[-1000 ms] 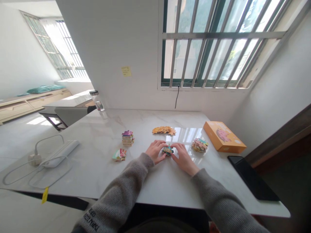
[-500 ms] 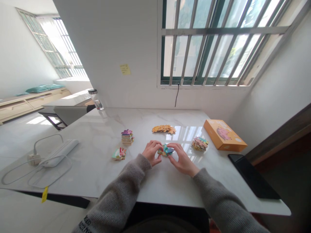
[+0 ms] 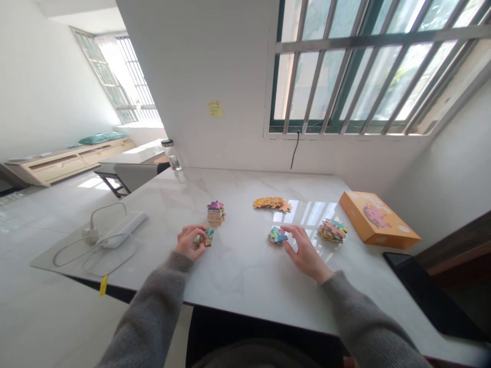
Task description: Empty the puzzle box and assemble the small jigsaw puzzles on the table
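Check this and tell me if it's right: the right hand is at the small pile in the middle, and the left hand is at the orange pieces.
The left hand is wrong. The head view shows the left hand at the colourful pieces in front of the tall stack. The right hand is at the small pile in the middle.

A clear bottle point(image 3: 173, 157) stands near a white power strip point(image 3: 125, 230).
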Available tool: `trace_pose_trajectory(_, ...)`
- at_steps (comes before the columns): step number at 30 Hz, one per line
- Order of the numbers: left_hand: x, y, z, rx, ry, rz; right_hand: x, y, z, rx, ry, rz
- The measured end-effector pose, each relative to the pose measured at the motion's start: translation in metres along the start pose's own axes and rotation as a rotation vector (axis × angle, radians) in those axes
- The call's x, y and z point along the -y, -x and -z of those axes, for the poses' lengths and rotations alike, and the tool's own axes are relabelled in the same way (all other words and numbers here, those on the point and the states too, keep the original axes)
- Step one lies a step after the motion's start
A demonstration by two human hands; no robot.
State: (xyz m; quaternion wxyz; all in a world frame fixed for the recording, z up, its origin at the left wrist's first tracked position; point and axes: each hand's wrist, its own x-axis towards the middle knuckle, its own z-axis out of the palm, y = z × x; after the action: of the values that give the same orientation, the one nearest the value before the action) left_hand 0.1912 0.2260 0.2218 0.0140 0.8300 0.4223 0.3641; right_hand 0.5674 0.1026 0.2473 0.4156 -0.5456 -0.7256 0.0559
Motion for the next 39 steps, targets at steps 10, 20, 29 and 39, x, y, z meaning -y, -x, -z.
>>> trace_pose_trajectory(10, 0.042, -0.004, 0.005, 0.142, 0.16, 0.076, -0.001, 0.0, -0.002, -0.01, -0.016, 0.003)
trace_pose_trajectory(20, 0.034, -0.005, 0.011, 0.074, 0.18, 0.076, -0.006, -0.001, -0.003, 0.025, 0.008, -0.008)
trace_pose_trajectory(29, -0.057, -0.008, -0.011, 0.161, 0.317, -0.242, -0.024, 0.0, -0.014, 0.073, 0.057, -0.017)
trace_pose_trajectory(39, -0.154, -0.066, -0.096, 0.31, 0.218, -0.282, -0.023, -0.003, -0.014, 0.067, 0.033, -0.004)
